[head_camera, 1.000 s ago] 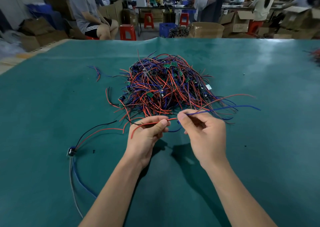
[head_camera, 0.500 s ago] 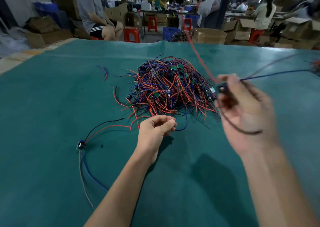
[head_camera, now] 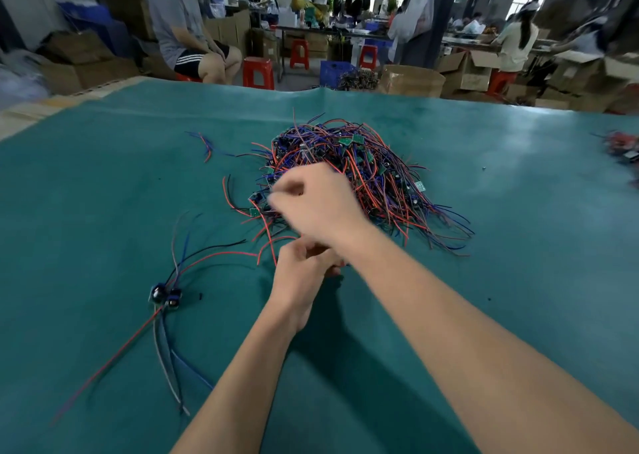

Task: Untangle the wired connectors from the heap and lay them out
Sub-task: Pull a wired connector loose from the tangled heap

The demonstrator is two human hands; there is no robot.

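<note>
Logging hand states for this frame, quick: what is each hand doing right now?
Left hand: fingers curled shut near red wires at the tangled red-and-blue wire heap; contents hidden.
Right hand: blurred over the heap, loosely closed; grip cannot be told.

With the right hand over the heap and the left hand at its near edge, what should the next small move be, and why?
Probably pinch one connector at the heap's near-left edge with the right hand and draw it out toward the laid-out connectors. That hand is blurred over the heap and seems to hold nothing, while the left hand sits curled on red wires at the heap's near edge.
</note>
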